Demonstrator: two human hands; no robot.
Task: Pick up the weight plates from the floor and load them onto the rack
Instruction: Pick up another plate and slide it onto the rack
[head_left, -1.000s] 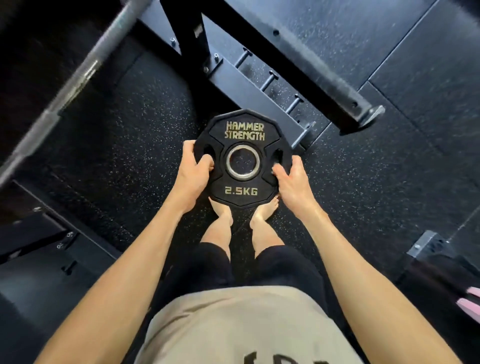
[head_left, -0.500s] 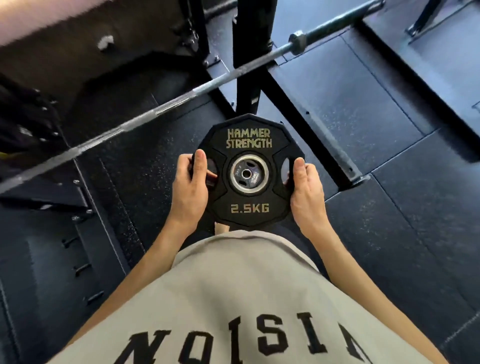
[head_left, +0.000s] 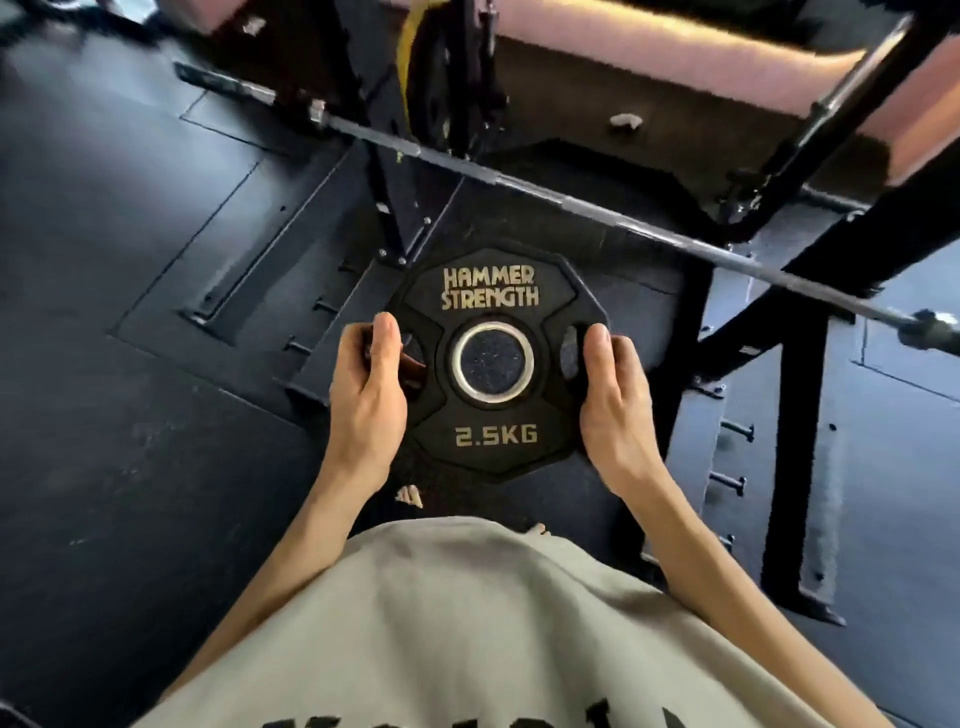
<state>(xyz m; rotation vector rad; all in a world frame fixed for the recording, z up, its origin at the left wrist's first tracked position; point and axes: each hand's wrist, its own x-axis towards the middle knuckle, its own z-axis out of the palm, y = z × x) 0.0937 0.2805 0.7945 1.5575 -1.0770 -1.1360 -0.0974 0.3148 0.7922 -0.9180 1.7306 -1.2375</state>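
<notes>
A black 2.5 kg weight plate (head_left: 493, 291) marked HAMMER STRENGTH is held flat in front of my waist, face up, with a steel-ringed centre hole. My left hand (head_left: 366, 384) grips its left edge, thumb over the left grip slot. My right hand (head_left: 615, 395) grips its right edge the same way. The black rack (head_left: 795, 332) stands ahead and to the right, with short pegs along its floor rails. Further plates (head_left: 436, 98) hang upright on the rack at the top centre, beside a yellow band.
A steel barbell (head_left: 571, 200) crosses the view diagonally from upper left to right, just beyond the plate. Black rubber floor tiles (head_left: 130, 415) spread to the left. My grey shirt fills the bottom of the view, with toes showing under the plate.
I have straightened up and turned, so the rack and barbell now lie ahead. The plate stays in both hands and has risen from near my feet to waist height.
</notes>
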